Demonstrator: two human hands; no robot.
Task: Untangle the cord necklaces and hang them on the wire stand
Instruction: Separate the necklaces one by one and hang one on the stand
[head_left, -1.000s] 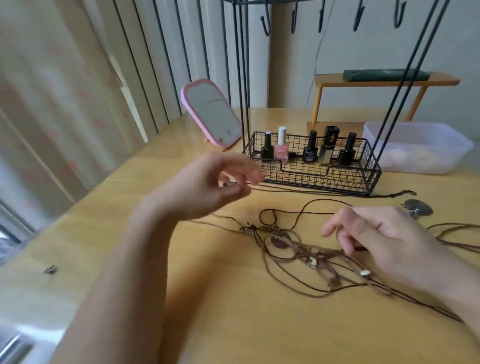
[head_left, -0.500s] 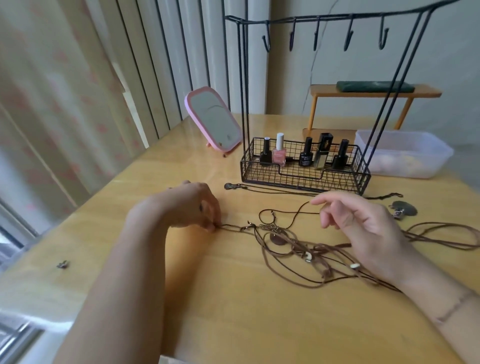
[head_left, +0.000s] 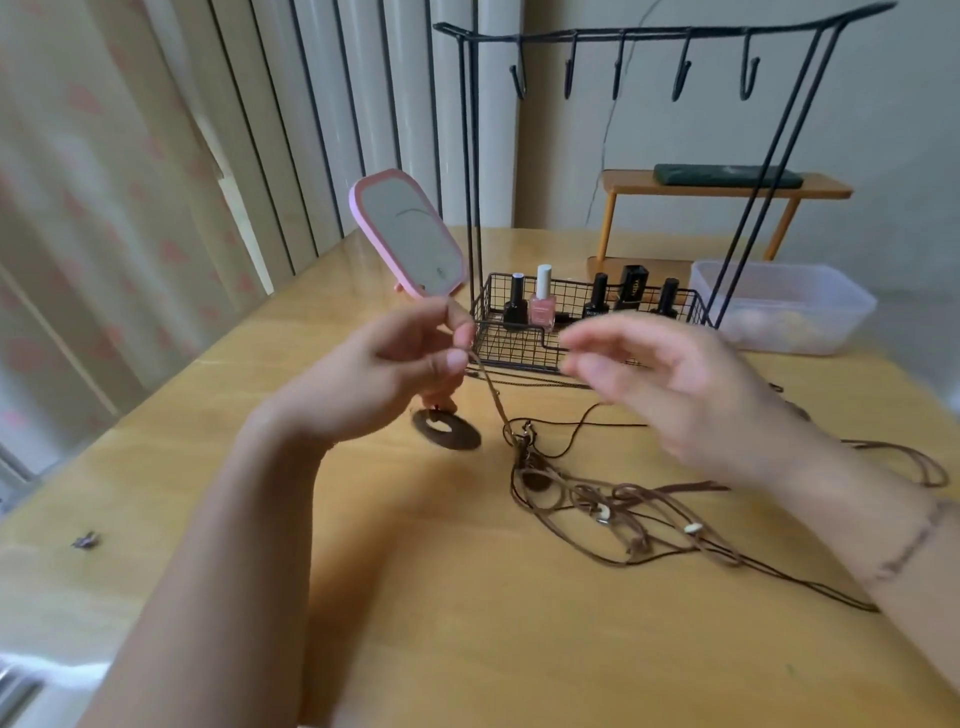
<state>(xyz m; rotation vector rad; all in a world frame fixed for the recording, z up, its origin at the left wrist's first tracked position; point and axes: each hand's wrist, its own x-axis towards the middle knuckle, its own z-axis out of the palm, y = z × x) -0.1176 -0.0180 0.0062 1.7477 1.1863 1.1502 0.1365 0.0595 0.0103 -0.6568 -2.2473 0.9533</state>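
Observation:
A tangle of brown cord necklaces (head_left: 613, 499) lies on the wooden table (head_left: 467, 597), right of centre. My left hand (head_left: 395, 369) is raised above the table and pinches one brown cord (head_left: 491, 395) that runs down into the tangle. A dark ring-shaped pendant (head_left: 447, 428) hangs just under that hand. My right hand (head_left: 670, 384) hovers over the cords with relaxed fingers, holding nothing. The black wire stand (head_left: 670, 36) with several hooks rises behind, its hooks bare.
The stand's wire basket (head_left: 519, 348) holds several nail polish bottles. A pink mirror (head_left: 408, 234) leans at its left. A clear plastic tub (head_left: 784, 306) sits at the back right, with a small wooden shelf (head_left: 722, 187) behind. A small dark bit (head_left: 85, 540) lies far left.
My left hand has lifted from the table, pulling one cord and the ring pendant up out of the tangle. My right hand has risen off the cords and moved toward the left hand.

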